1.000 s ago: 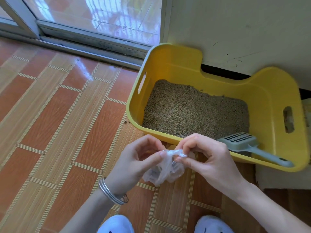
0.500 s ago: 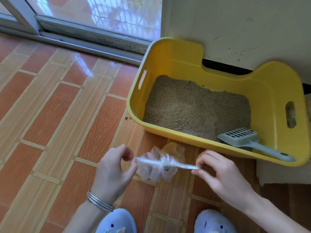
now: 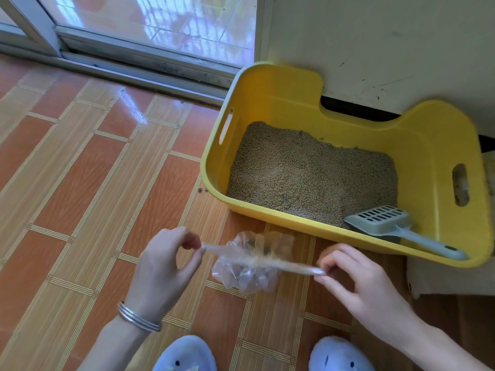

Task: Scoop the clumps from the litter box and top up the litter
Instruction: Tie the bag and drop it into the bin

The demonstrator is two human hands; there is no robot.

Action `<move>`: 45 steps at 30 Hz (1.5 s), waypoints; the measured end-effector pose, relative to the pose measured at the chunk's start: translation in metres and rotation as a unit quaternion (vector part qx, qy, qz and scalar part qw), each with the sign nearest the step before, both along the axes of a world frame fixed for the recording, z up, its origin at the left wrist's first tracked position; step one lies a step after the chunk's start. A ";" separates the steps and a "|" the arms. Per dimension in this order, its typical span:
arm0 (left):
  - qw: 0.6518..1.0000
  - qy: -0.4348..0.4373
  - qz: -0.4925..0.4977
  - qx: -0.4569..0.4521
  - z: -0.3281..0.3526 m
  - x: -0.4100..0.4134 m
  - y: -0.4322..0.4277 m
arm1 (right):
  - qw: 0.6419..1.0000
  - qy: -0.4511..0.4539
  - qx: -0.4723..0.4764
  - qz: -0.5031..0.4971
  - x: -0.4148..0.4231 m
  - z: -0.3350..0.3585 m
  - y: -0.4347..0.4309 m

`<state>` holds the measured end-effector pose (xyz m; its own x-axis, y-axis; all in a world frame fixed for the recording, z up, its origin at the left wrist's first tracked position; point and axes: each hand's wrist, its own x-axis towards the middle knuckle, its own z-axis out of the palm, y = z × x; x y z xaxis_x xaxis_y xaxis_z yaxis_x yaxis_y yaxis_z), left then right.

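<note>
Left hand (image 3: pixel 163 266) pinches one end of a clear plastic bag (image 3: pixel 251 266), thumb against forefinger. Bag is stretched between both hands, probably to find its mouth for the clumps; blur hides any opening. Right hand (image 3: pixel 356 279) pinches the other end. Yellow litter box (image 3: pixel 284 103) sits beyond, against the wall, with the grey scoop (image 3: pixel 380 219) propped in its near right corner, untouched

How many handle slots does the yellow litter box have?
2: one slot in the left wall of the box, another slot in its right wall, above the scoop. None seems hidden.
</note>
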<state>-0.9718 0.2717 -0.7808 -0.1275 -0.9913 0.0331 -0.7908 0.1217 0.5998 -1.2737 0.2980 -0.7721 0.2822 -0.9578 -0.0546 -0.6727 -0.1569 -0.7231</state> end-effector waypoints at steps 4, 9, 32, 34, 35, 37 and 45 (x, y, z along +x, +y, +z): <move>0.994 0.109 -0.012 -0.001 0.030 -0.018 -0.004 | 0.992 -0.067 -0.062 0.091 0.028 0.032 -0.012; 0.984 0.158 -0.075 -0.014 0.049 -0.050 -0.007 | 0.984 -0.144 -0.029 0.103 0.057 0.043 -0.033; 0.967 -0.251 -0.040 -0.023 0.068 0.015 -0.016 | 0.990 0.003 -0.055 0.132 0.103 0.062 -0.070; 0.961 -0.276 -0.019 0.022 0.085 0.030 -0.017 | 0.986 0.031 -0.050 0.158 0.116 0.082 -0.081; 0.958 -0.285 -0.011 0.043 0.095 0.036 -0.016 | 0.983 0.043 -0.051 0.172 0.122 0.094 -0.086; 0.953 -0.292 -0.001 0.077 0.120 0.047 -0.012 | 0.976 0.067 -0.053 0.201 0.134 0.127 -0.095; 0.952 -0.269 0.074 0.122 0.295 0.071 0.005 | 0.949 0.114 -0.070 0.284 0.189 0.316 -0.119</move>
